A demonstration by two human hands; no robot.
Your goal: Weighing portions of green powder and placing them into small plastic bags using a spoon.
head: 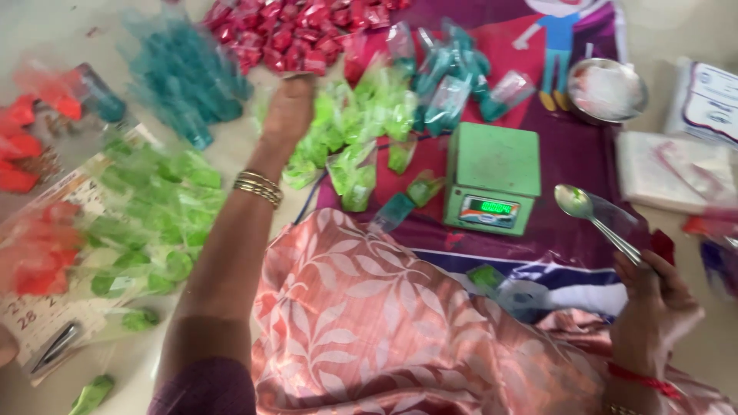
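My left hand [288, 111] reaches far forward, fingers down at the near edge of a heap of small red packets [288, 31]; whether it grips one is hidden. Gold bangles circle that wrist. Just right of this hand lie green packets [354, 138]. My right hand [653, 296] is at the right, shut on a metal spoon [588, 215] whose bowl points up and left, empty as far as I can tell. A small green digital scale [492, 177] stands on the purple mat between the hands, its pan bare.
Teal packets [188, 81] and more green ones [154, 223] lie on the floor at left, with red-orange ones [34, 253] near the left edge. A steel bowl of white powder [607, 91] and a stack of clear bags [669, 169] are at right.
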